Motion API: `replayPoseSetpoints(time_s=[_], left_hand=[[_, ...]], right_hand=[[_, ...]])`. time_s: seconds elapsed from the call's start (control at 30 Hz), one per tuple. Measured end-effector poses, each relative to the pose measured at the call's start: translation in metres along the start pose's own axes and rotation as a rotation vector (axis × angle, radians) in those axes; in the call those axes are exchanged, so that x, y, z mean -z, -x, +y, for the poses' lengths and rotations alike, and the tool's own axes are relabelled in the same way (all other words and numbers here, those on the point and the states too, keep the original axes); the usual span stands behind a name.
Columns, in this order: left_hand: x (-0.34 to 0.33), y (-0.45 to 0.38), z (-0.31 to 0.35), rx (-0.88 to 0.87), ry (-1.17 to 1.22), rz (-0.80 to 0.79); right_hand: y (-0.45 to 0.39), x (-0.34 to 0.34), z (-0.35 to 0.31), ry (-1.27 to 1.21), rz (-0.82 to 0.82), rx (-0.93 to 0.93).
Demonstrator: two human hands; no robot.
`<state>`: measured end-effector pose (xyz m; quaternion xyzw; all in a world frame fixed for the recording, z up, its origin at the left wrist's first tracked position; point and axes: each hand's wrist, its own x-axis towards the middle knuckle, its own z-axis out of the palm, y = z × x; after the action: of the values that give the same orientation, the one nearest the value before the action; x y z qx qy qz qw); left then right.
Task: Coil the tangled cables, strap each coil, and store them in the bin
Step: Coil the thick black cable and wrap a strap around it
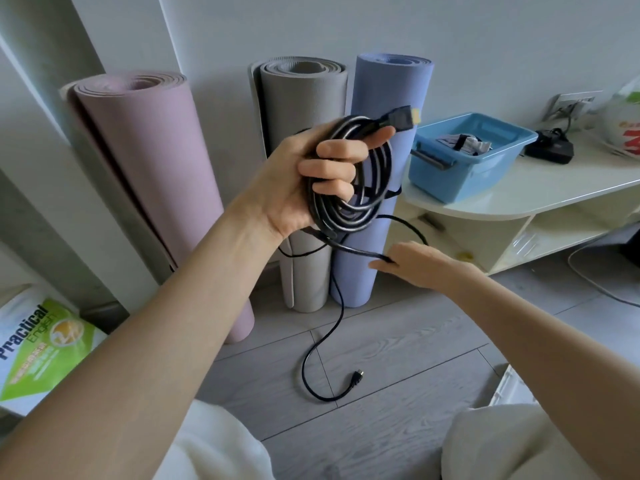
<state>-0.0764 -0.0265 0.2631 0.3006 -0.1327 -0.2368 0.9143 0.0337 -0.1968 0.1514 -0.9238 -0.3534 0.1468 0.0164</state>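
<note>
The black cable [356, 188] is round and smooth with a slight sheen, wound in several loops into a coil held up in front of the rolled mats. The left hand [304, 181] has its grip curled tight round one side of the coil, and a flat rectangular plug [401, 117] with a yellowish tip sticks out above the index finger. The loose tail drops from the coil, runs through the right hand [415, 265], whose grip pinches it at the fingertips, then trails down onto the grey wood-grain floor [398, 368] in a curve ending in a small plug [356, 377].

The light blue plastic bin [467, 157], rectangular with a dark handle, stands at the left edge of a glossy cream table [554, 192] with a rounded corner; some grey and white items lie inside it, too small to tell. A black adapter [550, 150] sits behind the bin.

Three foam mats stand upright against the wall: pink [149, 188], grey [304, 98] and lavender [391, 84]. At the left floor edge, a green and white package [45, 344] reads "Practical English".
</note>
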Motion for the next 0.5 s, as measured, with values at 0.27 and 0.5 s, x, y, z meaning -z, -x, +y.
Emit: replayPoseSetpoints(time_s=[0.27, 0.5], left_hand=[[0.032, 0.023, -0.017, 0.542, -0.668, 0.306], [0.034, 0.030, -0.013, 0.535, -0.637, 0.420]], right_hand=[[-0.015, 0.033, 0.046, -0.580, 0.451, -0.371], [-0.002, 0.023, 0.041, -0.245, -0.246, -0.252]])
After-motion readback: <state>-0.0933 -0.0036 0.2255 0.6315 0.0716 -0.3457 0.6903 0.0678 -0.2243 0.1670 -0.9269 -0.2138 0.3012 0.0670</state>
